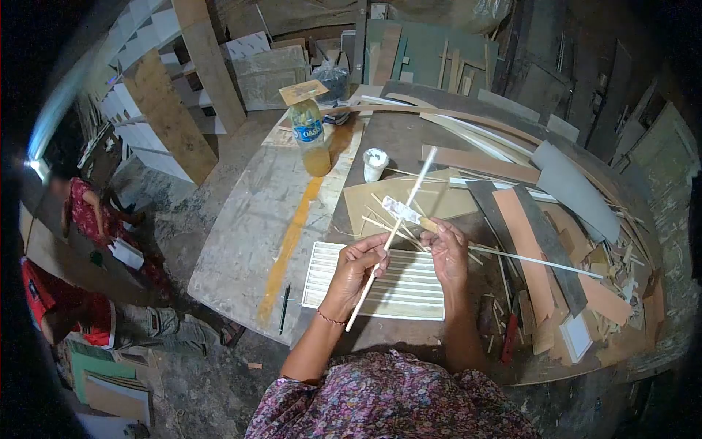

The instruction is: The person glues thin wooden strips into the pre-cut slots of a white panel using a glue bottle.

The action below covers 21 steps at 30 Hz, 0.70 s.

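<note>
My left hand [362,263] is closed around a thin pale wooden strip [357,311], which slants up and away across the middle of the head view. White paste shows along the strip's far part. Between the fingers of my right hand [446,252] is a short, flat wooden spreader [428,224], its broad end coated in white paste and meeting the strip, or crossing just over it. Below both hands lies a white slatted panel [373,289]. A white cup [375,165] with white paste at its rim stands beyond them.
A plastic bottle [307,135] of yellowish liquid stands at the back left of the table [241,227]. A dark pen [284,311] lies near the front edge. Strips, boards and offcuts [523,249] crowd the right side. Two other people [95,212] are at the left.
</note>
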Motion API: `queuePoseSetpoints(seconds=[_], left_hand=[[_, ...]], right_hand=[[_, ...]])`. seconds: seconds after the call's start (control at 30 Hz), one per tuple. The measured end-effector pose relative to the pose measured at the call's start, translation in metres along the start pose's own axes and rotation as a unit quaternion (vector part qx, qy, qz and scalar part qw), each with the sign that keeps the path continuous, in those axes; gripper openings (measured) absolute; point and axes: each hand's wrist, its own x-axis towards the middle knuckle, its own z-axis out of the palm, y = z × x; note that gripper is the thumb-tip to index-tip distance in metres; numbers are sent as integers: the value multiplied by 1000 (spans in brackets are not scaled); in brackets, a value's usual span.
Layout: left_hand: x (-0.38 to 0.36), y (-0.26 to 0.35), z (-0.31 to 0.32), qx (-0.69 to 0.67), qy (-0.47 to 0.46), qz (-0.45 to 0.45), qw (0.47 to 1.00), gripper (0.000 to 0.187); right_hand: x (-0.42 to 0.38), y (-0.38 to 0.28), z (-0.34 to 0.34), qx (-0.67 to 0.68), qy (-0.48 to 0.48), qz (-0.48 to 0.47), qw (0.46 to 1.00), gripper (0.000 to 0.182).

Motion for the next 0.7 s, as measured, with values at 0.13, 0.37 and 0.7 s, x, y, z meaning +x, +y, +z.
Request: queuePoseSetpoints(seconds=[0.13,0.37,0.7], left_hand=[[3,-2,-6,9,-13,-1,1000,31],[3,-2,-6,13,4,19,1000,31],[4,-6,-7,138,69,62,986,23]], right_hand=[[-5,-6,-2,-51,9,-24,998,30],[-6,-10,-12,-115,39,-64,991,31],[-2,-22,-7,-149,48,-117,981,32]])
